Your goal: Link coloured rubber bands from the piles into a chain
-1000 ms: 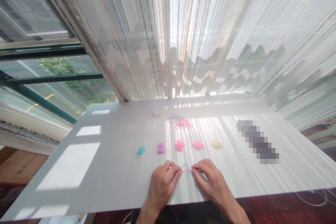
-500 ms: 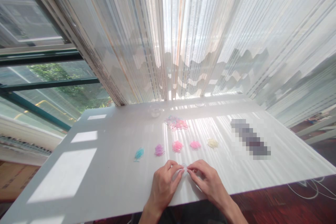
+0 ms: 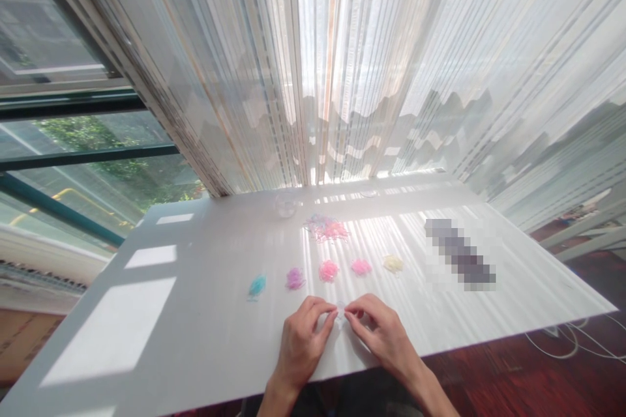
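Near the table's front edge, my left hand (image 3: 304, 337) is closed, thumb and fingertips pinched together. My right hand (image 3: 380, 331) faces it in a similar pinch, the fingertips a small gap apart. Something small, pale and clear (image 3: 341, 308) shows between the fingertips, too faint to make out. Beyond the hands lies a row of small piles: teal (image 3: 257, 285), purple (image 3: 295, 278), coral pink (image 3: 328, 270), pink (image 3: 361, 266) and pale yellow (image 3: 392, 263). Behind the row is a larger mixed-colour pile (image 3: 327, 229) of thin pieces.
A clear round container (image 3: 285, 206) stands at the back of the white table (image 3: 210, 339), and a clear flat piece (image 3: 369, 193) lies farther right. A blurred dark object (image 3: 460, 254) is on the right side. Striped curtains hang behind the table; cables lie on the floor at right.
The view has shifted slightly, so the table and piles appear a little to the left. Both hands keep nearly the same pinched pose, with the clear item between them slightly more visible.
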`<state>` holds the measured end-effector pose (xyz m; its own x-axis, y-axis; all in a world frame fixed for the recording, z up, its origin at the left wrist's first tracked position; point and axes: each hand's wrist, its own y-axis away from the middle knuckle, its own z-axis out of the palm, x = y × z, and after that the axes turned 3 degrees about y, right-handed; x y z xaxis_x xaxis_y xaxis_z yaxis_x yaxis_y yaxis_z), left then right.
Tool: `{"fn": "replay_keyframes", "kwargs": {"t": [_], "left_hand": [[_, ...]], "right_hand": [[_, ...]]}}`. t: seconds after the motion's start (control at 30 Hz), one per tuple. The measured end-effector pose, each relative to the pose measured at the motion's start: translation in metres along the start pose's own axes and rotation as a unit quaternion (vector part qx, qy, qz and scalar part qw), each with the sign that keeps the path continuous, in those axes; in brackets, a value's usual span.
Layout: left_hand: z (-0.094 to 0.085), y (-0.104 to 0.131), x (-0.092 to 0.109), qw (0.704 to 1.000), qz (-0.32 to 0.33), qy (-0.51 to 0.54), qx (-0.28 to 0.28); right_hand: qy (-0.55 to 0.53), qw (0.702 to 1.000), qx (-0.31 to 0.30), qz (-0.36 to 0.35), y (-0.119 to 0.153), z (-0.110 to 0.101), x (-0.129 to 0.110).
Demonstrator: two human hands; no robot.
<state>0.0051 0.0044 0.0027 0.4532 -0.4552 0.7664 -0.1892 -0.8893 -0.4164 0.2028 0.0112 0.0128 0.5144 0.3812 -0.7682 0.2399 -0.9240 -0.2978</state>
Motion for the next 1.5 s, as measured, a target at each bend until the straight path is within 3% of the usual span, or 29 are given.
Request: {"fn": "replay_keyframes", "kwargs": {"t": [0.4, 0.57, 0.8, 1.27, 1.5], "left_hand": [[0.000, 0.000, -0.001, 0.999, -0.031, -0.010, 0.018], [-0.008, -0.023, 0.001, 0.995, -0.038, -0.059, 0.067], [-0.013, -0.055, -0.003, 0.986, -0.093, -0.127, 0.051], [-0.009, -0.057, -0.013, 0.987, -0.116, -0.107, 0.033], [-0.004, -0.055, -0.018, 0.981, -0.106, -0.160, 0.028]], "right_hand": [[0.006, 1.000, 0.024, -0.011, -0.002, 0.003, 0.002], [0.010, 0.999, 0.033, 0.009, -0.001, 0.001, 0.003], [-0.001, 1.000, 0.027, 0.011, 0.001, 0.003, 0.005], [-0.010, 0.999, 0.030, 0.004, -0.002, 0.002, 0.005], [-0.014, 1.000, 0.026, 0.009, -0.002, 0.002, 0.006]]}}
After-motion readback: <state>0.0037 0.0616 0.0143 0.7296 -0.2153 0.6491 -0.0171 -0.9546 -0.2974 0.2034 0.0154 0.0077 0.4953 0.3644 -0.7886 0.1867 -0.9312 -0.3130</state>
